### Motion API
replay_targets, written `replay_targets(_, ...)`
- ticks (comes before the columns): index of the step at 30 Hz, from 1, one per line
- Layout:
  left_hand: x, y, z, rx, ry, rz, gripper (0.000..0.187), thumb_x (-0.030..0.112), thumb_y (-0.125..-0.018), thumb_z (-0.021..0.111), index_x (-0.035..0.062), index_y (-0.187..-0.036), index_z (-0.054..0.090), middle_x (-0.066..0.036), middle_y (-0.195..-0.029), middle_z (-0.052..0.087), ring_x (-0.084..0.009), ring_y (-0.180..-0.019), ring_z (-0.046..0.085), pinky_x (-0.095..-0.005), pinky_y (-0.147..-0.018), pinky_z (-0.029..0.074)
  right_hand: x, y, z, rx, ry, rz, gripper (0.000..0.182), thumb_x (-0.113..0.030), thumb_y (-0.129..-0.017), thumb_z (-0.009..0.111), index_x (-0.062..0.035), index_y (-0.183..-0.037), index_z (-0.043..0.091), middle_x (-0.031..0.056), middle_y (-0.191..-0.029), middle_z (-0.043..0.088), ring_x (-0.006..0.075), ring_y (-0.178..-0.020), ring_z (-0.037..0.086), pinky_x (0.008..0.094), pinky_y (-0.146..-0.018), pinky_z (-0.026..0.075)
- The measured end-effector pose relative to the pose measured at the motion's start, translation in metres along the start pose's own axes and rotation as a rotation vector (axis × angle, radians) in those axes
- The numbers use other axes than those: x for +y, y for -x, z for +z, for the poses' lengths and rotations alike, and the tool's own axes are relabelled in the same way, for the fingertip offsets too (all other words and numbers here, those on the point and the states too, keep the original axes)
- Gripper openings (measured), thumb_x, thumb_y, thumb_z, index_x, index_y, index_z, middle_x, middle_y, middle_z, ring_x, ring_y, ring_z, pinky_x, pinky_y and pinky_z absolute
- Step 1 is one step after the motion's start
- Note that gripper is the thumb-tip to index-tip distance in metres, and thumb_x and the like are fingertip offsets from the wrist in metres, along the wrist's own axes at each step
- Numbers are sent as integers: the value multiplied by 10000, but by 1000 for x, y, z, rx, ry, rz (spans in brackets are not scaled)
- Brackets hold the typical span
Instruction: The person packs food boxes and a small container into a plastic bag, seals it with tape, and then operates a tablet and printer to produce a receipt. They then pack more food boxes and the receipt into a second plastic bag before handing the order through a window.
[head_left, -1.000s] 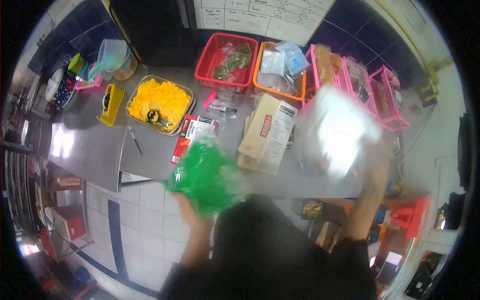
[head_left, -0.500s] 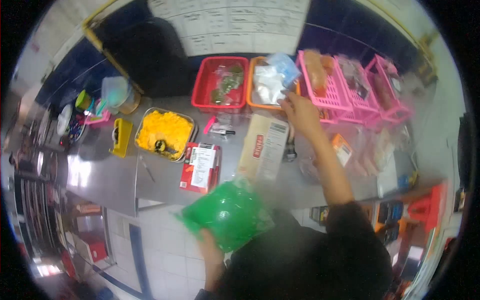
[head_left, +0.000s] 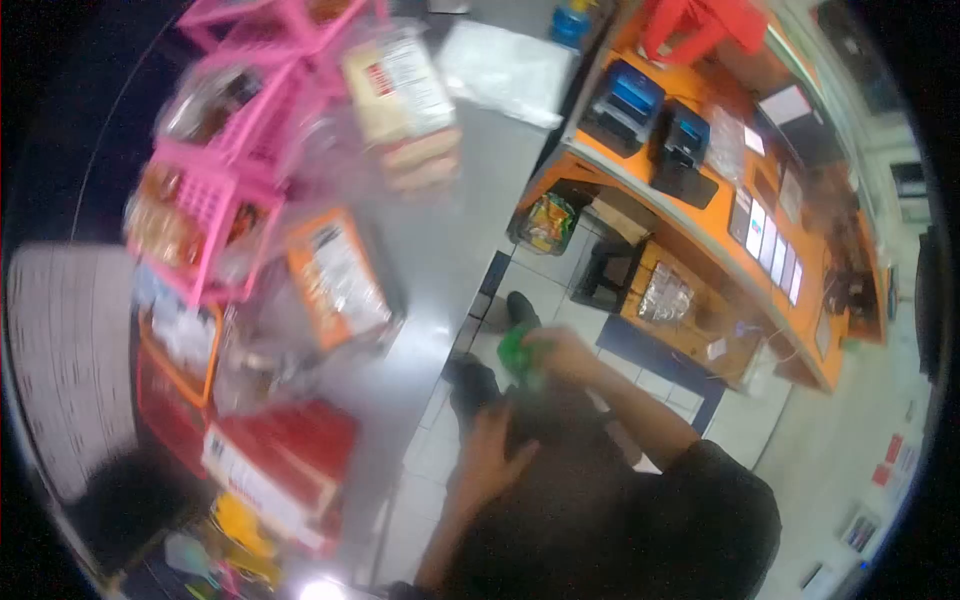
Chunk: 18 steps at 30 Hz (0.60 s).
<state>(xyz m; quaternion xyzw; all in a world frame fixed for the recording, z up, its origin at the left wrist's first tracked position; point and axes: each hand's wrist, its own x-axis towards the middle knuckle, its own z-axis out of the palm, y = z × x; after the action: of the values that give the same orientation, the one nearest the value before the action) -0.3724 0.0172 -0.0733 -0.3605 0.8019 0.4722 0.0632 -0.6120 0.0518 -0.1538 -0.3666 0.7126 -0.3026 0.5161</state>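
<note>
A green plastic bag point(head_left: 520, 355) hangs over the tiled floor in front of my body, smeared by motion. My right hand point(head_left: 562, 355) is closed on it, and its fingertips are blurred. Lower and to the left, my left hand point(head_left: 492, 455) is in front of my dark clothing with thumb and fingers apart, and no object shows in it. Left of both hands is the steel counter point(head_left: 410, 290), which carries a red box point(head_left: 300, 450) and an orange-edged packet point(head_left: 340, 280).
Pink baskets point(head_left: 235, 210) with bagged items line the counter's far side. Packaged slices point(head_left: 405, 105) and a white sheet point(head_left: 505, 70) lie farther along. On the right, an orange desk point(head_left: 640, 150) holds black devices and several phones point(head_left: 770, 245). A black stool point(head_left: 608, 270) stands beneath it.
My view has swung right, toward the orange desk. The green bag has passed from my left hand to my right, which has left the orange basket. My left hand is now free.
</note>
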Motion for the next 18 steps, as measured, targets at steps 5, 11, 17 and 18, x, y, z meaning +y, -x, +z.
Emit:
replay_targets(5, -13, -70, 64, -391, 327, -380, 615, 382, -911, 607, 40, -1388, 422, -260, -1351, 477, -370, -1235, 498, -416, -1043, 391, 244, -196, -102, 749, 207, 101, 448, -122, -814, 603, -59, -1255, 548, 215, -1237, 580, 379, -1100, 585, 457, -940, 456)
replay_targets(11, -86, -110, 172, 17, 578, -847, 569, 414, -831, 704, 107, -1291, 571, -182, -1248, 595, -262, -1234, 507, -324, -1062, 349, 411, -402, -136, 328, 726, 206, 486, -336, -1010, 350, -56, -1406, 344, 228, -1370, 442, 358, -1207, 485, 446, -1020, 402)
replay_targets(17, -91, -161, 172, -7, 504, -1025, 529, 391, -856, 674, 91, -1280, 573, -182, -1252, 594, -263, -1225, 515, -330, -1044, 372, 543, -475, -97, 60, 261, 94, 442, -294, -985, 430, -62, -1361, 417, 156, -1314, 476, 277, -1208, 466, 405, -1015, 375)
replay_targets(18, -92, -162, 172, -11, 496, -1038, 522, 387, -860, 669, 89, -1278, 574, -182, -1252, 594, -264, -1224, 516, -331, -1041, 376, 568, -478, -89, 51, -209, 48, 435, -287, -981, 443, -64, -1353, 429, 144, -1305, 481, 264, -1208, 463, 399, -1014, 370)
